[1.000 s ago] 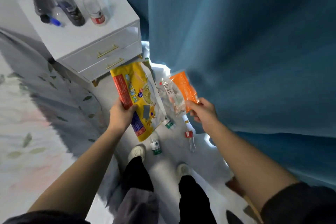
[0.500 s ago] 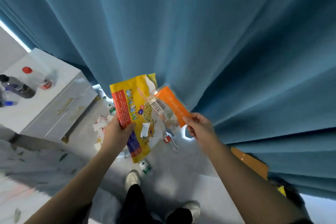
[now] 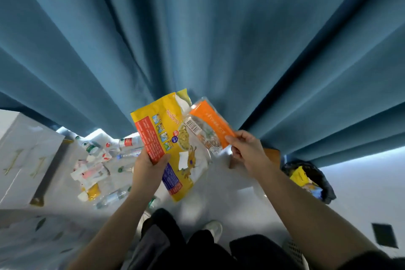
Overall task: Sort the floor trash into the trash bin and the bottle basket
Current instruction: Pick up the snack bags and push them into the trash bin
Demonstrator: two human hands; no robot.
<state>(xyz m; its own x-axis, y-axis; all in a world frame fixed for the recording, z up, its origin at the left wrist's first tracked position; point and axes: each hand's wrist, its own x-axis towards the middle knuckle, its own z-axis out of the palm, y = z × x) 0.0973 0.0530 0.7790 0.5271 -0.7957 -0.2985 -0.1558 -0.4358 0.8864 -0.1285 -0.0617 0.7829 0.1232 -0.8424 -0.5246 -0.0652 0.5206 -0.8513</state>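
My left hand (image 3: 149,165) grips a large yellow snack bag (image 3: 168,138) by its lower left edge, held up in front of me. My right hand (image 3: 245,149) pinches an orange and clear wrapper (image 3: 208,129) at its right end, beside the yellow bag. At the right stands a trash bin (image 3: 326,184) lined with a black bag, with a yellow wrapper inside. On the floor at the left lie several plastic bottles (image 3: 114,196) and white and pink wrappers (image 3: 89,174). A white mesh basket (image 3: 293,250) shows partly at the bottom right, behind my right arm.
A blue curtain (image 3: 208,39) hangs across the whole upper view. A white drawer cabinet (image 3: 24,155) stands at the left. A brown box (image 3: 271,154) sits against the curtain behind my right hand. My feet (image 3: 213,228) stand on the pale floor.
The view has swung to the right: the cabinet slid to the left edge and the trash bin came into sight. Both hands still hold their wrappers.
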